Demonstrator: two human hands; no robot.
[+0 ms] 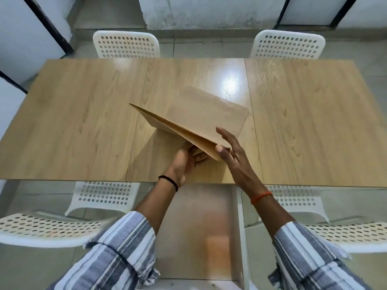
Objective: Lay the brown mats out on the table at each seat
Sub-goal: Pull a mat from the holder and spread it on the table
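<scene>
A stack of brown mats (196, 118) is tilted above the middle of the light wooden table (73, 122), its near corner raised. My left hand (186, 162) grips that corner from underneath. My right hand (230, 149) rests on top of the same corner, thumb on the edge, fingers spread over the top mat. The sheets fan apart slightly along the left edge. No mat lies flat at any seat.
Two white perforated chairs (125, 46) (288, 46) stand at the far side of the table. Two more (52, 229) (345, 233) stand at the near side, left and right of me. A grey wall and tiled floor lie beyond.
</scene>
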